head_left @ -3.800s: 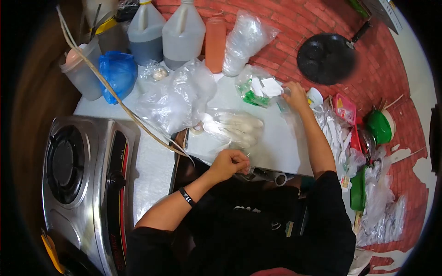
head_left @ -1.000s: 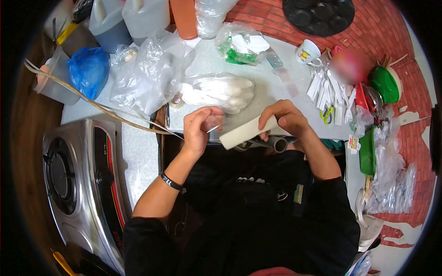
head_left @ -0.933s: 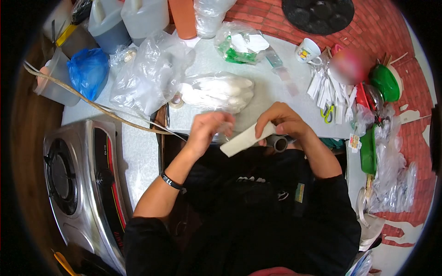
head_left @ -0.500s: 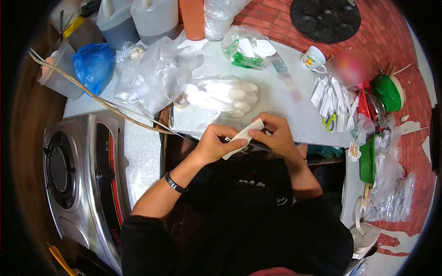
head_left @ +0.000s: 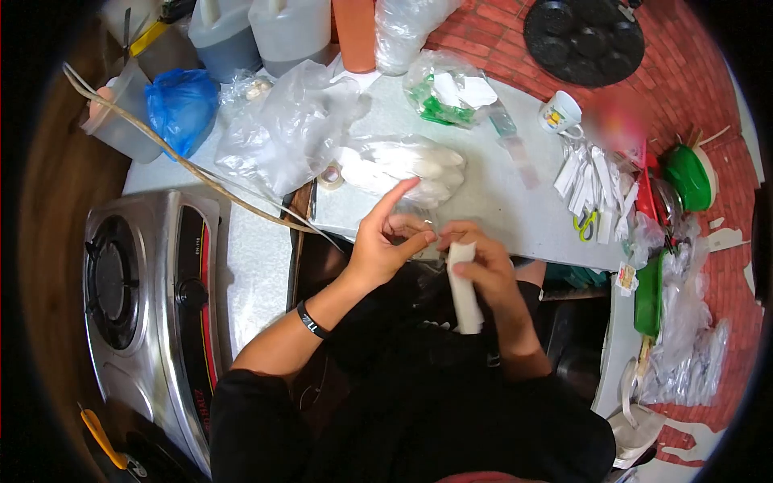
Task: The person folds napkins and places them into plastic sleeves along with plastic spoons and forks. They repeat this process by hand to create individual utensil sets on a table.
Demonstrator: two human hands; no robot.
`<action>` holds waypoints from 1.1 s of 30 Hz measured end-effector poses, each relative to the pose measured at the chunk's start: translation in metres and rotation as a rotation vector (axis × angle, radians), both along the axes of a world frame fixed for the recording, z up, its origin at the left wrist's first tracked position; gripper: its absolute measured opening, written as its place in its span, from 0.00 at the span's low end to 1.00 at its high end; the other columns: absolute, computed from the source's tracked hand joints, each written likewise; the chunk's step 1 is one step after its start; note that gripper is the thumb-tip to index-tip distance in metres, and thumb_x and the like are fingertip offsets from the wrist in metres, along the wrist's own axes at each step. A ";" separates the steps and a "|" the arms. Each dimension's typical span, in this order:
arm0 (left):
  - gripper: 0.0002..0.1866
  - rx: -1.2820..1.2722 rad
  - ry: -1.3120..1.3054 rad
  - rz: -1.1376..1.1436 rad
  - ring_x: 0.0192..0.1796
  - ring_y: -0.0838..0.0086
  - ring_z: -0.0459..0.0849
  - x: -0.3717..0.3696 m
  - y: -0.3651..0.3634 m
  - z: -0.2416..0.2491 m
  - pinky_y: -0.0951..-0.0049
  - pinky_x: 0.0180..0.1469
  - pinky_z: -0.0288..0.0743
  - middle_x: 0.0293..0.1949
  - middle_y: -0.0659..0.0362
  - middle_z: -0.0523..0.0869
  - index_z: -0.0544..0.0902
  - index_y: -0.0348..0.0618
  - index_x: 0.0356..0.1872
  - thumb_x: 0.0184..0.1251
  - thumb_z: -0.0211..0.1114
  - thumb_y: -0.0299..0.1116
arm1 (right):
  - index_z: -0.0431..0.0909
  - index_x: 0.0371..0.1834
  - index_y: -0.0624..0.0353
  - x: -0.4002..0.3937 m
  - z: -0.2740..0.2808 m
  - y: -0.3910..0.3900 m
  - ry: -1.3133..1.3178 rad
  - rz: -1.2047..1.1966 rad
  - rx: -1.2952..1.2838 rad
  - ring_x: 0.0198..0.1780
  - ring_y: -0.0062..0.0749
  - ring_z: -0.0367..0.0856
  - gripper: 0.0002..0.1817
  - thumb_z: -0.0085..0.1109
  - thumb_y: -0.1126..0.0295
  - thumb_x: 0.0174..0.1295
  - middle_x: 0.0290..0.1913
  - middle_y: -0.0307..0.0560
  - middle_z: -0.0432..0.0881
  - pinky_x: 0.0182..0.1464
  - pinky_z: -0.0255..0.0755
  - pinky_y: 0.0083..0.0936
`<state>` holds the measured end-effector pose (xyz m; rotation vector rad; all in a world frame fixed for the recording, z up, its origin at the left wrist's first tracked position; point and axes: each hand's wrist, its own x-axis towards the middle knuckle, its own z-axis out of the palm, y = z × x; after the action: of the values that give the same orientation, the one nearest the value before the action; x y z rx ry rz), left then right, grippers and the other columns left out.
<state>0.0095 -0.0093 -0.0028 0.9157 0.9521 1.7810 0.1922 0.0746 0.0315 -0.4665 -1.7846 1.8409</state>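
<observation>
My right hand [head_left: 489,272] grips a folded off-white strip [head_left: 464,288] between thumb and fingers; the strip hangs downward, and I cannot make out its material. My left hand [head_left: 386,245] is beside it, index finger raised and thumb apart, with its fingertips close to those of my right hand. Nothing shows clearly in it. Just beyond both hands, at the table's near edge, a clear plastic bag [head_left: 425,166] holds several white bundles. A roll of tape [head_left: 330,176] lies at the bag's left end.
At left stands a gas stove [head_left: 149,298], with a long bent stick [head_left: 173,169] across the table corner. Crumpled plastic bags [head_left: 282,121] and jugs [head_left: 290,36] fill the back left. White strips [head_left: 592,181], scissors [head_left: 585,227] and a mug [head_left: 560,113] are at right.
The off-white strip was between both hands; now only my right hand has it, turned to point downward. My left hand has let go and raised its index finger. The view has shifted slightly.
</observation>
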 end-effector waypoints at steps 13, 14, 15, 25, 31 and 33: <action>0.07 -0.179 -0.233 -0.101 0.41 0.75 0.86 -0.005 0.001 -0.003 0.75 0.47 0.78 0.39 0.52 0.90 0.87 0.33 0.41 0.69 0.64 0.25 | 0.74 0.41 0.69 -0.019 -0.009 -0.026 -0.084 -0.058 0.564 0.45 0.33 0.81 0.13 0.61 0.86 0.50 0.44 0.51 0.82 0.50 0.73 0.26; 0.06 -0.177 -0.206 -0.081 0.40 0.76 0.86 -0.006 0.002 -0.002 0.76 0.45 0.77 0.38 0.52 0.90 0.87 0.33 0.40 0.68 0.65 0.25 | 0.75 0.39 0.69 -0.017 -0.011 -0.024 -0.058 -0.118 0.519 0.45 0.34 0.82 0.13 0.62 0.85 0.50 0.44 0.52 0.83 0.50 0.74 0.26; 0.06 -0.177 -0.180 -0.060 0.40 0.76 0.85 -0.007 0.002 -0.001 0.78 0.43 0.76 0.38 0.53 0.89 0.87 0.33 0.39 0.68 0.65 0.25 | 0.76 0.38 0.68 -0.014 -0.015 -0.023 -0.033 -0.177 0.473 0.45 0.34 0.84 0.12 0.63 0.84 0.49 0.44 0.52 0.84 0.49 0.75 0.26; 0.05 -0.212 0.302 0.035 0.38 0.79 0.85 0.002 -0.005 0.001 0.78 0.42 0.78 0.34 0.56 0.90 0.88 0.32 0.36 0.59 0.73 0.22 | 0.79 0.42 0.66 0.022 0.047 0.041 -0.319 -0.087 0.150 0.32 0.21 0.79 0.06 0.56 0.79 0.64 0.35 0.44 0.84 0.36 0.73 0.19; 0.05 -0.110 0.523 0.092 0.35 0.79 0.86 0.004 -0.006 0.005 0.78 0.40 0.78 0.32 0.57 0.90 0.89 0.35 0.33 0.57 0.75 0.24 | 0.79 0.42 0.62 0.007 0.084 0.051 -0.510 0.158 0.650 0.26 0.36 0.80 0.07 0.58 0.71 0.66 0.25 0.47 0.81 0.33 0.71 0.29; 0.05 -0.087 0.568 0.113 0.34 0.79 0.86 0.004 -0.006 0.003 0.78 0.40 0.78 0.31 0.56 0.90 0.88 0.35 0.32 0.57 0.75 0.25 | 0.78 0.42 0.61 0.002 0.088 0.052 -0.502 0.232 0.667 0.27 0.45 0.81 0.07 0.58 0.69 0.66 0.25 0.51 0.81 0.33 0.71 0.32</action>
<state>0.0135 -0.0150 0.0005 1.3691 1.4484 1.5788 0.1939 0.1270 0.1196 -0.4922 -2.7359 1.1899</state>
